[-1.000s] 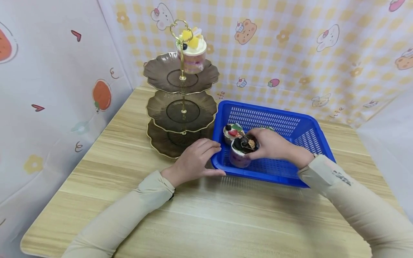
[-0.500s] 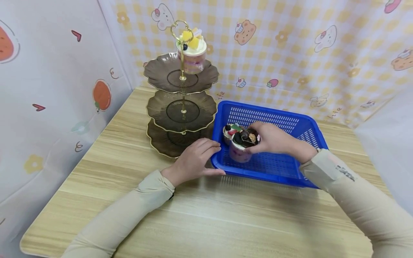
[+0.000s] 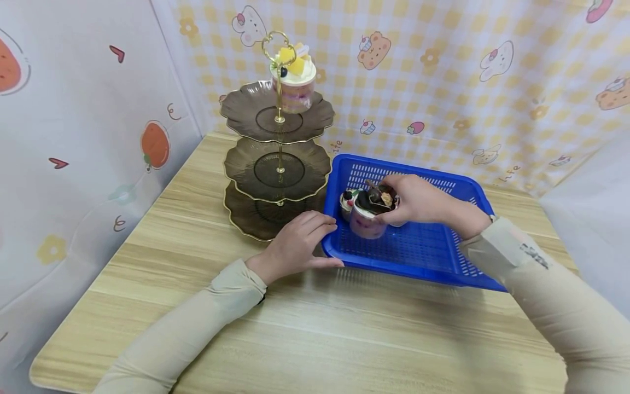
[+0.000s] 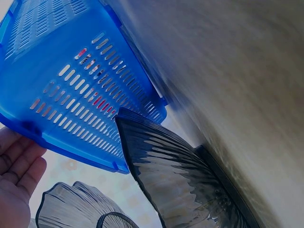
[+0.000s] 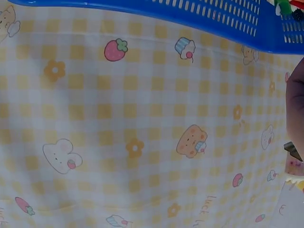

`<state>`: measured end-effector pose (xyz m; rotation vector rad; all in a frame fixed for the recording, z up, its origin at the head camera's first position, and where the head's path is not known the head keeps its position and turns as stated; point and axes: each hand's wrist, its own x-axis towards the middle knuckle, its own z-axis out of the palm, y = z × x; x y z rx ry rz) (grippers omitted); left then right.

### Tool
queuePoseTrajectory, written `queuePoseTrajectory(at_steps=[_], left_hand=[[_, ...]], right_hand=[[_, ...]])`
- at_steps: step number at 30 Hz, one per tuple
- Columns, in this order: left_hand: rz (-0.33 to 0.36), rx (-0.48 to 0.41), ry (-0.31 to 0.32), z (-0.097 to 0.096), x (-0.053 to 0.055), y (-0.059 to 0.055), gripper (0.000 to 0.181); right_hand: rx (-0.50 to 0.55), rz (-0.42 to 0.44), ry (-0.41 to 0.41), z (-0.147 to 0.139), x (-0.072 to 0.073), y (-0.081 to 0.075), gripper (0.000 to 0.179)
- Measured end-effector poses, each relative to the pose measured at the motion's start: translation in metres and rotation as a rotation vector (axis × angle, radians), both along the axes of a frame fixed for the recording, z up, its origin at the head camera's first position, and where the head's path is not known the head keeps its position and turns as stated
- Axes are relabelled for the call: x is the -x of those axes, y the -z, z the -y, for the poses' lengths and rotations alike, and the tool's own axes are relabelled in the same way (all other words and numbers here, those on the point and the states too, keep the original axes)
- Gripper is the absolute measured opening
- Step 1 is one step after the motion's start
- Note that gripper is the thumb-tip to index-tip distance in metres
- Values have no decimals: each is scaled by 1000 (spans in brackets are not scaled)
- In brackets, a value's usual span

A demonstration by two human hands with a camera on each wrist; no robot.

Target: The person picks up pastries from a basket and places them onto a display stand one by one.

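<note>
My right hand [image 3: 418, 200] grips a cup dessert [image 3: 368, 221] with dark chocolate, nut and cream topping, its clear cup showing purple-pink layers. This cup is tilted slightly over the inside of the blue basket [image 3: 418, 273]. Behind it sits another cup dessert [image 3: 346, 202] with berries, partly hidden. At the basket's near left corner rests my left hand [image 3: 297, 243], fingers fairly straight on the rim and thumb along the front. In the left wrist view, the fingers [image 4: 21, 159] touch the basket rim [image 4: 71, 152]. The right wrist view shows only an edge of the right hand [image 5: 297, 102].
A three-tier brown stand [image 3: 275, 169] with gold edges stands left of the basket. On its top tier sits a mango cup dessert [image 3: 293, 82]. A checked cloth [image 3: 443, 82] hangs behind the wooden table [image 3: 344, 339].
My right hand has raised the chocolate cup dessert slightly and moved it farther back within the basket. The basket's right end has shifted a little. My left hand stays in place.
</note>
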<state>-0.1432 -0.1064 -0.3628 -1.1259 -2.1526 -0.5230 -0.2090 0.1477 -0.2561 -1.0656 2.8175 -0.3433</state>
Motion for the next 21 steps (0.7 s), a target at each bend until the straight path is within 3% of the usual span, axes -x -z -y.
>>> queuePoseTrajectory(at_steps=[12, 21], left_hand=[[-9, 14, -3, 0, 1, 0, 67], [-14, 17, -6, 1, 1, 0, 67]], right_hand=[[-5, 25, 48, 9, 0, -24, 49], [-3, 7, 25, 14, 3, -39, 51]])
